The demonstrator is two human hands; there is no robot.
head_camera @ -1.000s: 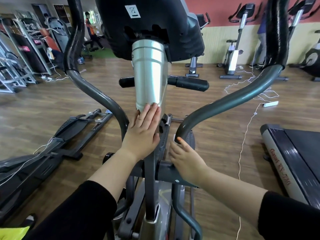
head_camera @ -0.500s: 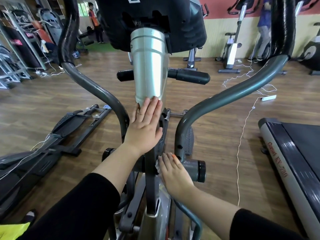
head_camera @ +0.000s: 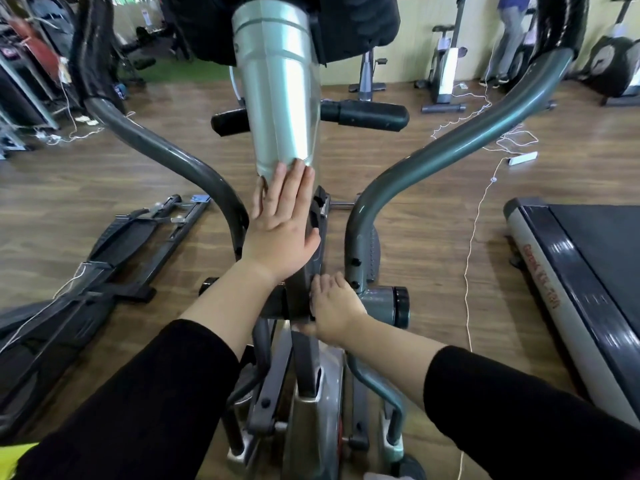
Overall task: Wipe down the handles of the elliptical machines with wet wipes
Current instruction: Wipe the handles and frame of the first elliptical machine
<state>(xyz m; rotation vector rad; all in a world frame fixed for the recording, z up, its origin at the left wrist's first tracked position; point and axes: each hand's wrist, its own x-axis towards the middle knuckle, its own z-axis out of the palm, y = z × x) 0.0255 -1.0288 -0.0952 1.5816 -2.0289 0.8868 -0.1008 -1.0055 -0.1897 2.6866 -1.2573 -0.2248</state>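
Though unclear, right hand [head_camera: 334, 311] newly curled.

Head-worn view, facing forward and down, close over elliptical [head_camera: 277, 98]

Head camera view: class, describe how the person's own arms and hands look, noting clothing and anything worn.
Both arms wear black long sleeves. The left sleeve and right sleeve end partway along the forearm, leaving the wrists uncovered. The left hand and right hand are bare: no gloves, watch or rings show.
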